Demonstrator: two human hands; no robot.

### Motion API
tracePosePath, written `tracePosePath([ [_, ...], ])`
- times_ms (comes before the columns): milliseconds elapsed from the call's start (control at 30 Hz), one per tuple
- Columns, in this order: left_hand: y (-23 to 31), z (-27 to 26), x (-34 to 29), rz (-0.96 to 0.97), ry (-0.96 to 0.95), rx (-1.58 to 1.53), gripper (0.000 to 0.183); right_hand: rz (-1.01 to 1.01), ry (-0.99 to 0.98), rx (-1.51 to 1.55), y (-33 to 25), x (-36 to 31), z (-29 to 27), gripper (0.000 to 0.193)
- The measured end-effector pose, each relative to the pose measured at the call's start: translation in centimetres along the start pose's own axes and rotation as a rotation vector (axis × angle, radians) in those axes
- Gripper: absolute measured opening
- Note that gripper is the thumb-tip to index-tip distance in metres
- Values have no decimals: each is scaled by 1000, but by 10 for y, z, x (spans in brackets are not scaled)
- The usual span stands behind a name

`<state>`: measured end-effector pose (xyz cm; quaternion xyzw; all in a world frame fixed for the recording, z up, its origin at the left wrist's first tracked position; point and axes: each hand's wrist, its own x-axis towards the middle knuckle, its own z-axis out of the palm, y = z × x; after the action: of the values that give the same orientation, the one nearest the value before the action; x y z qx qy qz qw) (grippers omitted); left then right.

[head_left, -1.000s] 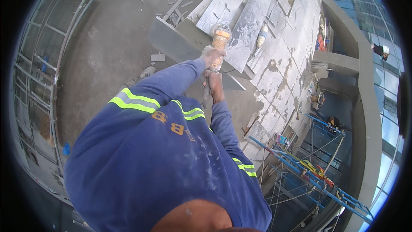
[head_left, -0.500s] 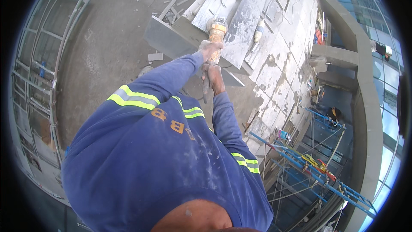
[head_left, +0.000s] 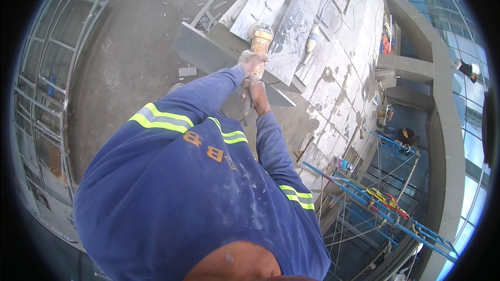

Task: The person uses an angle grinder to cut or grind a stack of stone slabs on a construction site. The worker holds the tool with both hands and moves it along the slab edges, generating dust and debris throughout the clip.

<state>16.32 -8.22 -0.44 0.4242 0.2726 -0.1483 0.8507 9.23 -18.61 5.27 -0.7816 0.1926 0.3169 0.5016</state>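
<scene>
A dusty orange angle grinder (head_left: 260, 47) points away from me, its head over the near end of a pale stone slab (head_left: 271, 5). My left hand (head_left: 253, 63), coated in white dust, is closed around the grinder's body. Just behind it, my right hand (head_left: 259, 97) is closed at the tool's rear end. A dark cord-like length (head_left: 246, 108) hangs beside the right hand. The grinder's disc is mostly hidden by its head, so whether it touches the slab cannot be told. Under the work, a grey slab (head_left: 200, 47) lies crosswise.
Another power tool (head_left: 312, 40), white and tan, lies on the slabs to the right. A metal frame (head_left: 65, 88) stands at the left. Blue scaffolding (head_left: 364, 198) stands at lower right, with a person (head_left: 406, 136) beyond it. A small offcut (head_left: 187, 71) lies on the floor.
The grinder and both hands have shifted slightly to the left. Both hands keep their grip, and the slabs look unchanged.
</scene>
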Motion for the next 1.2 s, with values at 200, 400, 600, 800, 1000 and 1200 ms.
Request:
tracePosePath([
  [200,-12,-6,19,40,96,241,53,-5,-46,44,4,6,1,16],
  [400,15,-22,14,95,201,244,51,-58,-119,95,-5,24,17,12],
  [600,40,-38,31,10,142,321,57,-42,-132,162,-26,33,37,11],
  [800,47,-33,37,-6,100,364,60,-19,-125,190,-30,43,32,12],
  [1000,45,-31,47,9,118,351,60,-18,-126,211,-37,43,33,13],
  [1200,53,-28,46,4,108,361,60,-8,-128,203,-41,48,32,15],
])
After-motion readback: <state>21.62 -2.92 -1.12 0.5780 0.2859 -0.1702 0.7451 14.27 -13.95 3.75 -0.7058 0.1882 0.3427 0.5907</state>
